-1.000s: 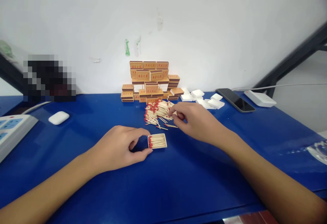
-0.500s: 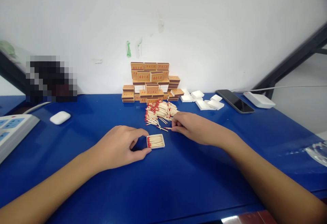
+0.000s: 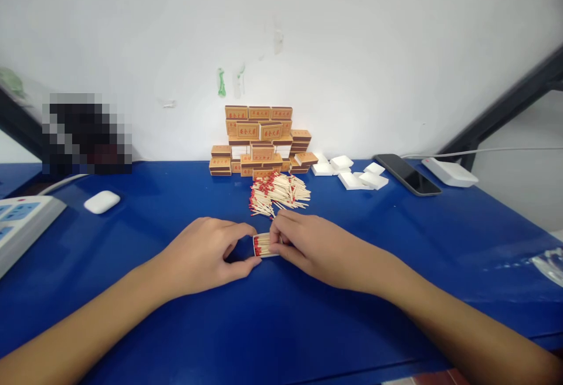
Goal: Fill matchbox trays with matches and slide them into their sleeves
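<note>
A small white matchbox tray [image 3: 265,256] lies on the blue table, with a row of red-tipped matches [image 3: 262,245] inside. My left hand [image 3: 206,256] holds its left end between thumb and forefinger. Over the tray's right half, my right hand [image 3: 312,244] is closed in a pinch and covers that side. The match seen in these fingers a moment ago is now hidden by them. Just beyond the tray lies a loose heap of matches [image 3: 281,191], their heads mostly to the left.
Behind the heap, orange-brown matchboxes [image 3: 259,133] are stacked against the wall. Several white trays [image 3: 352,180] lie right of them, then a black phone [image 3: 407,174] and a white box [image 3: 449,172]. On the left are a white earbud case [image 3: 102,201] and a power strip [image 3: 33,227].
My right hand has moved left and toward me, from the edge of the match heap to over the tray, pinching a match. My left hand and the tray have stayed put.
</note>
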Demonstrator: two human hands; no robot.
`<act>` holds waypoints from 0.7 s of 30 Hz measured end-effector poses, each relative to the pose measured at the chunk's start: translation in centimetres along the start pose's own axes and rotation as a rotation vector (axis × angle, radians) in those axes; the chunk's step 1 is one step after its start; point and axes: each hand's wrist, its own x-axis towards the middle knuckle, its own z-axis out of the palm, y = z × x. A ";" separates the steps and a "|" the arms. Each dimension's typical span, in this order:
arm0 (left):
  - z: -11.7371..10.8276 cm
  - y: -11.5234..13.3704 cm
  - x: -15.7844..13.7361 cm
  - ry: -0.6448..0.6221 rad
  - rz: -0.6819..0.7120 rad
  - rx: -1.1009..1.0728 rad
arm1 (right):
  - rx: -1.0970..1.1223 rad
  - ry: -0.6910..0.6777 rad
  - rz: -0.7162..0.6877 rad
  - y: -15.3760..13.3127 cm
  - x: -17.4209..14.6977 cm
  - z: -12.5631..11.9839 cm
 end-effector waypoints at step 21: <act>0.1 -0.1 -0.1 0.048 0.061 0.032 | -0.081 0.093 0.117 3.9 0.9 -0.1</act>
